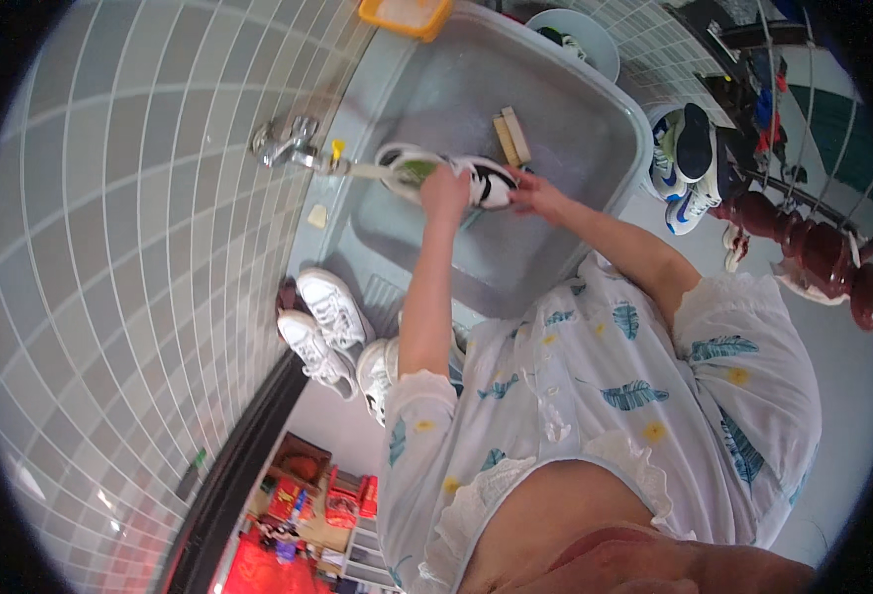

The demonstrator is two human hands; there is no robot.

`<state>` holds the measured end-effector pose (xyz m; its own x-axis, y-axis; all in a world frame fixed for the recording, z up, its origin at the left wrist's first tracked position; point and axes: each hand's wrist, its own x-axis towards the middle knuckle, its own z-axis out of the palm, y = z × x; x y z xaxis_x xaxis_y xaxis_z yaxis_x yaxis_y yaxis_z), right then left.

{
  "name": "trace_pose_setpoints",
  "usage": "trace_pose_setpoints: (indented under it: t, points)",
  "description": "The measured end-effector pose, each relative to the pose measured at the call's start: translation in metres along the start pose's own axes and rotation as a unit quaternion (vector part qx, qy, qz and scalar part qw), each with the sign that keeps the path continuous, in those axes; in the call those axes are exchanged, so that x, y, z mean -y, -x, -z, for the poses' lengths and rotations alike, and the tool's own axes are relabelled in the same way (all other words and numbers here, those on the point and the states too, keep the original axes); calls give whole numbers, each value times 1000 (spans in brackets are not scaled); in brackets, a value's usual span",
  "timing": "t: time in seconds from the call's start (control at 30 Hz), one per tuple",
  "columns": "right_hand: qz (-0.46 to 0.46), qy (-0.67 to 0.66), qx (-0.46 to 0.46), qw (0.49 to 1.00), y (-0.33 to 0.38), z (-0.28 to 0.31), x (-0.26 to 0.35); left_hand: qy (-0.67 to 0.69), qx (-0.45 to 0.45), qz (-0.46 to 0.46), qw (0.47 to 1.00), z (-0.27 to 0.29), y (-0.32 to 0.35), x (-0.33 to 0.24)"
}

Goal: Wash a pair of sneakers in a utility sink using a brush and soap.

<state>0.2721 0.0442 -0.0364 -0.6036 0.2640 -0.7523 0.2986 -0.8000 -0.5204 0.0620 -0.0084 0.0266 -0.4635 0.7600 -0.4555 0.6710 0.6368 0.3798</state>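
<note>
Both hands (443,188) (533,194) outstretched, gripping sneaker (456,176) over sink (595,109).

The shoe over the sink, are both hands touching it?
Touching. The head view shows the left hand wrapped over the black-and-white shoe and the right hand against its end.

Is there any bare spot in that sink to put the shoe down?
Yes: the sink floor is bare between the scrub brush and the yellow tub, and below the hands. The ledge by the tap is crowded with white sneakers.
</note>
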Motion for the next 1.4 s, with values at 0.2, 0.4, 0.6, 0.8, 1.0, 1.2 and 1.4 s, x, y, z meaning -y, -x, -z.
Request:
trace_pose_setpoints:
  t: [0.2, 0.4, 0.6, 0.8, 1.0, 1.2, 1.4]
  points:
    - [-45, 2, 5, 999, 4, 8, 4, 12, 36, 8, 999, -8, -4, 18]
    - [5, 112, 2, 994, 13, -20, 29, 95, 3, 23, 995, 9, -16, 61]
    - [97, 138, 5, 986, 25, -39, 62, 407, 50, 148, 900, 29, 5, 77]
    - [66, 166, 69, 982, 62, -61, 71, 676, -47, 182, 712, 12, 53, 93]
    - [-95, 137, 100, 981, 114, -84, 82, 816, -46, 68, 572, -21, 102, 51]
    - [52, 291, 51, 954, 140, -66, 103, 808, -89, 74, 578, -36, 130, -11]
    - [130, 355, 45, 924, 153, -26, 126, 783, -92, 106, 605, -38, 129, -56]
